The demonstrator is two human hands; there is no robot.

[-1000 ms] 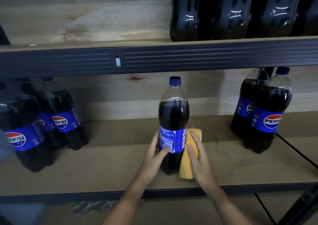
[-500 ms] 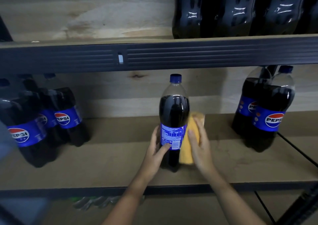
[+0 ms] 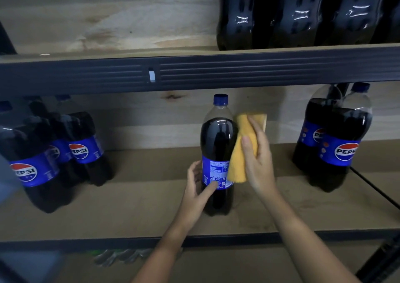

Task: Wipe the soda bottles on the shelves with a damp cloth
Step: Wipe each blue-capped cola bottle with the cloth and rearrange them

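On the middle shelf [image 3: 134, 213], near its front edge, a single soda bottle [image 3: 218, 144] stands upright with a blue cap and a blue label turned toward the camera. Left of that bottle, the left hand [image 3: 195, 193] grips its lower body, thumb across the label and the other fingers curled round its far side. Right of the bottle, the right hand [image 3: 257, 159] holds a folded yellow cloth [image 3: 240, 150], fingers curled over it, pressing it against the bottle's right flank from shoulder to label. Further left of the bottle stands a cluster of Pepsi bottles [image 3: 49, 153]; further right, another pair [image 3: 337, 140]. Above it, dark bottles [image 3: 303, 16] fill the upper shelf [image 3: 108, 34].
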